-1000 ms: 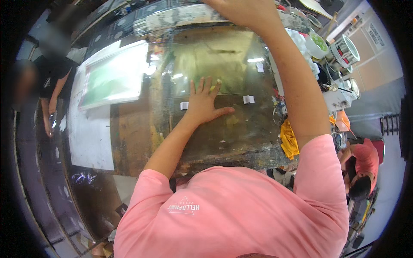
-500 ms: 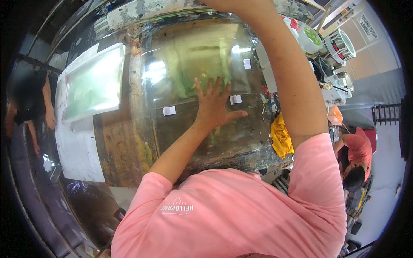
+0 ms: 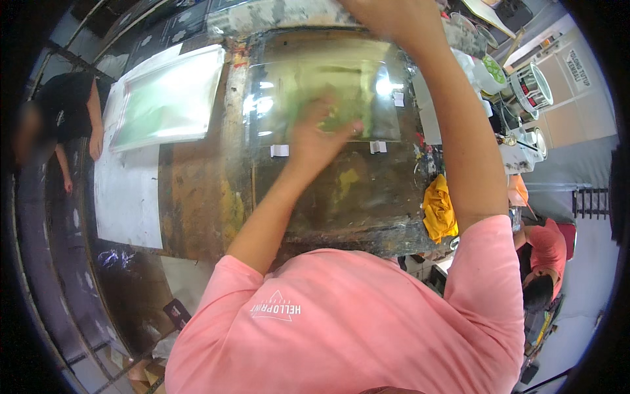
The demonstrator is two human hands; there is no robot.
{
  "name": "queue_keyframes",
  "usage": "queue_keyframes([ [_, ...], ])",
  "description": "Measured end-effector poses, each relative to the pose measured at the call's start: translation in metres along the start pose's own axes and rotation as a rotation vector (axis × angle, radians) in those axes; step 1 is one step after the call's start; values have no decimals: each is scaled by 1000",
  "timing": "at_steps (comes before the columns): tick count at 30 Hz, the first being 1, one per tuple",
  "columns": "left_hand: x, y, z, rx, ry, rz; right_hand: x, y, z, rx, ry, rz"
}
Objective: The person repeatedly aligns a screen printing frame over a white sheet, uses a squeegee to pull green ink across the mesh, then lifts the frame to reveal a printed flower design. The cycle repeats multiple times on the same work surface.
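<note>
A clear, shiny plastic sheet lies on the stained dark worktable, its near edge beside small white tabs. Over the sheet's near part is my left hand, blurred by motion, thumb out from the fingers and nothing seen in it. One white tab is left of that hand, another white tab to its right, and a third tab by the sheet's right edge. My right hand reaches past the far side; it is blurred and its fingers are cut off by the upper edge.
A stack of clear sheets rests on white paper at left. A yellow cloth lies at the table's right edge, below tubs and cans. One person in black stands left; another in pink is at right.
My left hand has gone from flat with spread fingers to a blurred pose, slightly left and farther away. The whole view has shifted, and more of my right hand shows.
</note>
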State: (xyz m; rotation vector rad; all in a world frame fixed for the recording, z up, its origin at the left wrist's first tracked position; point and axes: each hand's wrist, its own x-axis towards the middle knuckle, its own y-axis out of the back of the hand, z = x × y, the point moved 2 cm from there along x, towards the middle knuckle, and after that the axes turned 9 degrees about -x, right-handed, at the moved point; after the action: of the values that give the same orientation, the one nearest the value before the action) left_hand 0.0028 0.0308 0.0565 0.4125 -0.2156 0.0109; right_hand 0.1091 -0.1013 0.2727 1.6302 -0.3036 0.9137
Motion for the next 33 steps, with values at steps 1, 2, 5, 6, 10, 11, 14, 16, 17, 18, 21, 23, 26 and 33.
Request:
queue_keyframes([
  [1,10,31,0,-208,189,60,-9,5,-6,32,-11,-24],
  [2,17,53,-14,-496,75,303,-23,2,-8,-26,22,-27],
  [5,13,112,44,-587,95,232,-86,-9,-10,-127,68,-106],
  [6,10,119,46,-543,156,155,-108,-14,-11,-137,157,-120],
  [10,-37,91,-43,-166,144,188,-150,-44,3,186,260,-600],
  [11,-46,87,-48,14,150,175,-160,-54,7,233,196,-635],
  [14,-60,79,-66,386,124,170,-168,-69,11,371,64,-768],
  [16,-64,76,-80,420,58,189,-175,-64,5,462,23,-901],
  [17,-66,76,-85,477,34,205,-182,-68,0,439,111,-896],
  [18,-68,75,-89,534,11,222,-192,-72,-4,390,110,-853],
  [21,-66,73,-88,573,49,196,-223,-74,-22,226,87,-682],
  [23,-67,74,-85,557,87,175,-235,-73,-30,149,109,-648],
  [26,-69,75,-86,541,74,173,-235,-85,-27,104,160,-545],
  [33,-67,77,-89,535,11,178,-154,-193,28,15,159,-392],
])
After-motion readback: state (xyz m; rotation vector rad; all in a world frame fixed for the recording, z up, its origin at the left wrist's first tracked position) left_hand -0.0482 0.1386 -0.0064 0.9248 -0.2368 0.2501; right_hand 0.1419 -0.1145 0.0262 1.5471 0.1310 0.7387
